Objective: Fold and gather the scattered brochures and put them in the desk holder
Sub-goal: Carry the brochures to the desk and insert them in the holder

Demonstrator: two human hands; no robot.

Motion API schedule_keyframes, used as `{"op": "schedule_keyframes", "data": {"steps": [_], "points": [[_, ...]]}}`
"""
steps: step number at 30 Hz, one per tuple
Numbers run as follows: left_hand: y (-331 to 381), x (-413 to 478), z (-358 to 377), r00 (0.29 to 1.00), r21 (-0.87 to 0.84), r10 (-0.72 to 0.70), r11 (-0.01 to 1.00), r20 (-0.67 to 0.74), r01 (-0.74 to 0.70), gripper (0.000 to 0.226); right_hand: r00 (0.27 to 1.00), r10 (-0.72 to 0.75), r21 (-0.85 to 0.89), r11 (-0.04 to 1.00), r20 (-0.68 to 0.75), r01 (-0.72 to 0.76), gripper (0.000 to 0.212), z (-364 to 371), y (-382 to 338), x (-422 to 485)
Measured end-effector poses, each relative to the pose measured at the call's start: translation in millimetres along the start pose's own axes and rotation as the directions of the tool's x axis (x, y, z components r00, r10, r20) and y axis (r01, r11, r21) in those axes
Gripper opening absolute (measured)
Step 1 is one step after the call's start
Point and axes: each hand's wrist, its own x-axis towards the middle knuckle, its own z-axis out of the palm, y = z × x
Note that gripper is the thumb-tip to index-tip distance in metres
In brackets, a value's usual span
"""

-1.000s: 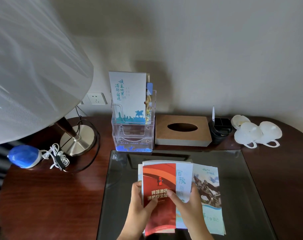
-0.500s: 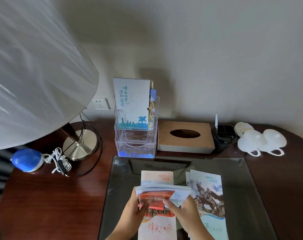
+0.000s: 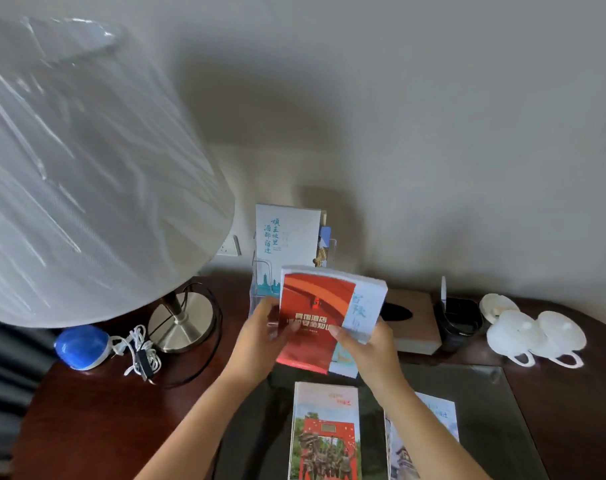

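Both hands hold a stack of brochures [image 3: 317,317] with a red cover on top, lifted just in front of the clear desk holder [image 3: 260,292]. My left hand [image 3: 260,337] grips its left edge and my right hand [image 3: 367,351] grips its lower right corner. A white and blue brochure [image 3: 284,237] stands upright in the holder, which the stack partly hides. Two brochures still lie on the glass desk mat [image 3: 474,386]: one with a red photo [image 3: 325,431] and a pale blue one [image 3: 440,420] under my right forearm.
A large white lampshade [image 3: 87,174] fills the left, with its metal base [image 3: 183,323], a blue device [image 3: 81,346] and a coiled cable [image 3: 138,355] below. A wooden tissue box [image 3: 412,320], black organizer [image 3: 459,317] and white cups [image 3: 533,334] stand to the right.
Both hands have raised the brochure stack off the mat and carried it forward to the holder, uncovering the red-photo brochure. The camera has tilted upward.
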Motion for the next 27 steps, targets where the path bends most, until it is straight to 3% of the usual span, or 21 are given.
{"op": "schedule_keyframes", "data": {"steps": [4,9,14,20,27], "points": [[14,51,-37,0.99,0.039,0.037,0.999,-0.135,-0.032,0.032,0.998,-0.052,0.035,0.998,0.019,0.052,0.03,19,-36,59],[16,96,-57,0.953,0.029,-0.086,0.995,-0.291,0.098,0.03,0.996,-0.089,0.012,0.996,0.007,0.089,0.037,45,-49,112],[27,115,-59,0.958,-0.152,-0.123,0.985,-0.258,0.085,0.025,0.993,-0.122,-0.026,0.992,-0.004,0.122,0.04,61,-46,143],[2,123,-56,0.946,-0.131,-0.165,0.982,-0.278,0.132,0.029,0.994,-0.104,0.004,0.995,-0.028,0.104,0.034,71,-28,153],[9,129,-54,0.939,-0.111,-0.106,0.991,-0.326,0.073,0.029,0.99,-0.143,0.009,0.99,-0.012,0.143,0.027,61,-36,157]]}}
